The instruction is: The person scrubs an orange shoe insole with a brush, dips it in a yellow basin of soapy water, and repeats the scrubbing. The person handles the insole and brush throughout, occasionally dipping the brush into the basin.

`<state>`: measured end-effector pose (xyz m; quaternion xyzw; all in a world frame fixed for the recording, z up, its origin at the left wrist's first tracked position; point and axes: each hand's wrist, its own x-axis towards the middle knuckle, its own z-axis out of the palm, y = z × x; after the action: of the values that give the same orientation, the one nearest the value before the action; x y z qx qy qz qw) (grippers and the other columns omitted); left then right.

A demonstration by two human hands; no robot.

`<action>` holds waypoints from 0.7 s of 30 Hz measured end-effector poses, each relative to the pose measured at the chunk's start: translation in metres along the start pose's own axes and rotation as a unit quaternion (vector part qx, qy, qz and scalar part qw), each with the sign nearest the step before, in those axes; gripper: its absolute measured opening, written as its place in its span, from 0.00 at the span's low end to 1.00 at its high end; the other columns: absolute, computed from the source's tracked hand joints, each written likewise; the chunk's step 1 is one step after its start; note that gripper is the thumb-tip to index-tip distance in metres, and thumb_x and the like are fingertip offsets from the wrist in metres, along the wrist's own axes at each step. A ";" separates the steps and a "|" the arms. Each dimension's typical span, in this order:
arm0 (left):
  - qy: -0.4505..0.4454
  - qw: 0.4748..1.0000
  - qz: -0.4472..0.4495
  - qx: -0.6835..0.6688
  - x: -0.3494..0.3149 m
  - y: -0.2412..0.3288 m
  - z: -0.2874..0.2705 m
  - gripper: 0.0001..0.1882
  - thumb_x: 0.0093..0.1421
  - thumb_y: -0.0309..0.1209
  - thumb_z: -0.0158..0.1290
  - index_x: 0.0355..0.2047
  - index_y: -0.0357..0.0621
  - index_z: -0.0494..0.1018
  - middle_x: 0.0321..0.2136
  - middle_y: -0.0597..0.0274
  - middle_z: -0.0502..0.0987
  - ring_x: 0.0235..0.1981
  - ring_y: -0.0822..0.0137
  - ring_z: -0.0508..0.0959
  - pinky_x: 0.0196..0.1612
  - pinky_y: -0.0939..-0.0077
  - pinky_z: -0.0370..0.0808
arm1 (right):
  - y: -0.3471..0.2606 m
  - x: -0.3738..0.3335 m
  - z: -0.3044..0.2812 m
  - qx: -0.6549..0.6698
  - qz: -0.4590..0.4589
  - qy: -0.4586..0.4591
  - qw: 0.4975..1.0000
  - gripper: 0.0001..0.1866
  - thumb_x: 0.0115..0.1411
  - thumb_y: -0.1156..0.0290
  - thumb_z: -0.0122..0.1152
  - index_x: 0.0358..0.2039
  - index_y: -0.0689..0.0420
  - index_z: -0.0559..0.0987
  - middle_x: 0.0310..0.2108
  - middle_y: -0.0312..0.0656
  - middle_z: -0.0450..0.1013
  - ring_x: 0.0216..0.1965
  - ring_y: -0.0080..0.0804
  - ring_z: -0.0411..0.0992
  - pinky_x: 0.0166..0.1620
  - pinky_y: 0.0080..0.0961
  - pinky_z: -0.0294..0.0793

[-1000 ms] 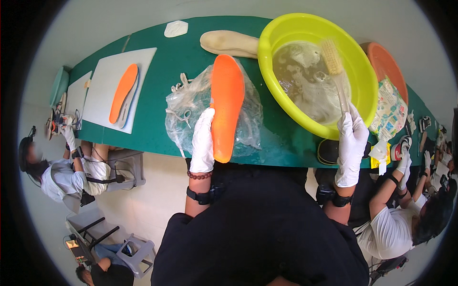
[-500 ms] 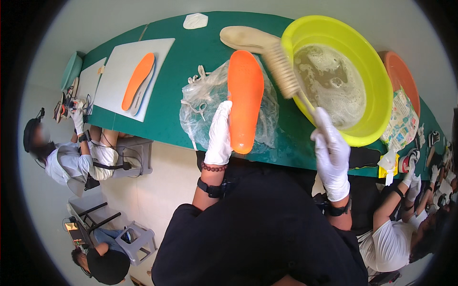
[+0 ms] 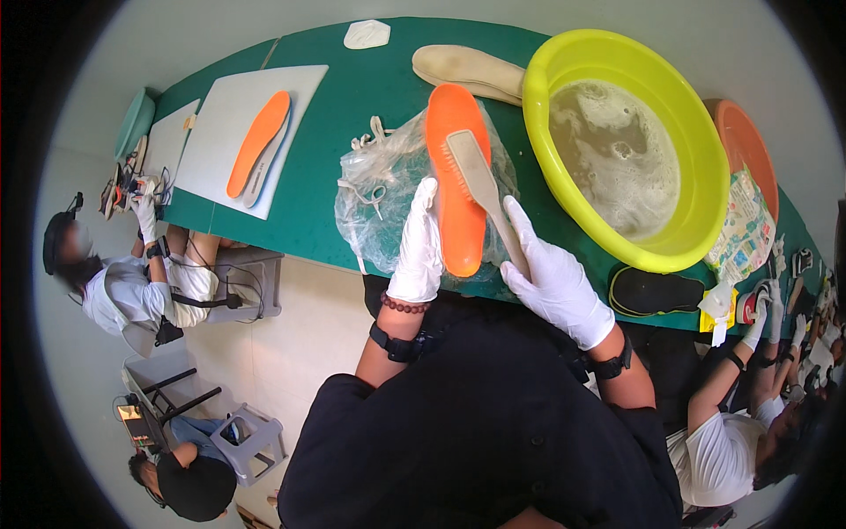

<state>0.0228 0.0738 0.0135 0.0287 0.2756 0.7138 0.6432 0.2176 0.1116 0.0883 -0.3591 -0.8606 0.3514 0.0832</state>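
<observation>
My left hand (image 3: 418, 242), in a white glove, grips the edge of an orange insole (image 3: 462, 238) near its lower end. The insole stands lengthwise in front of me, over a crumpled clear plastic bag (image 3: 370, 172) on the table. In my right hand (image 3: 561, 289), also gloved, is the handle of a pale scrubbing brush (image 3: 474, 167). Its bristles face the insole's upper half, and the brush head overlaps it. To the right stands a yellow-green basin (image 3: 539, 115) of cloudy, foamy water.
Beige insoles (image 3: 458, 69) lie against the basin's far left. A white board (image 3: 304, 93) at left holds another orange insole (image 3: 260, 141). A dark insole (image 3: 656, 293) lies at the near right edge, beside a printed packet (image 3: 745, 220) and an orange basin (image 3: 745, 137). People sit on both sides.
My right hand has swung the brush left and down from beside the basin onto the orange insole. The insole is still in my left hand, tilted slightly differently.
</observation>
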 end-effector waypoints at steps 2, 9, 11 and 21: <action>-0.013 1.000 0.009 0.007 0.003 -0.003 -0.003 0.21 0.65 0.40 0.50 0.55 0.46 0.65 0.49 0.59 0.73 0.48 0.66 0.76 0.51 0.69 0.75 | -0.004 0.007 0.000 0.002 0.017 -0.025 1.000 0.43 0.55 0.69 0.56 0.68 0.55 0.48 0.24 0.54 0.72 0.26 0.54 0.73 0.33 0.45 0.74; -0.044 0.996 0.048 0.066 -0.002 -0.013 0.016 0.36 0.57 0.27 0.55 0.63 0.50 0.53 0.55 0.57 0.66 0.55 0.61 0.70 0.57 0.65 0.70 | -0.004 0.018 0.012 0.008 0.018 -0.053 0.998 0.46 0.54 0.66 0.56 0.69 0.58 0.44 0.17 0.56 0.71 0.22 0.57 0.73 0.32 0.48 0.74; -0.035 0.996 0.026 0.081 -0.001 -0.013 0.003 0.36 0.56 0.27 0.55 0.63 0.50 0.52 0.55 0.57 0.66 0.56 0.61 0.70 0.58 0.64 0.70 | -0.003 0.018 0.013 0.017 0.007 -0.042 0.999 0.46 0.54 0.67 0.56 0.69 0.58 0.43 0.19 0.56 0.72 0.23 0.57 0.73 0.33 0.48 0.74; -0.051 0.992 0.052 0.107 -0.004 -0.013 0.020 0.33 0.60 0.35 0.54 0.63 0.50 0.53 0.57 0.58 0.64 0.57 0.61 0.68 0.60 0.64 0.66 | 0.010 0.036 0.026 0.028 0.003 0.058 0.998 0.43 0.55 0.72 0.54 0.68 0.58 0.45 0.28 0.57 0.73 0.27 0.57 0.74 0.32 0.47 0.73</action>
<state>0.0434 0.0773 0.0263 0.1480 0.3154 0.7102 0.6118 0.1869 0.1269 0.0586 -0.3793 -0.8430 0.3540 0.1422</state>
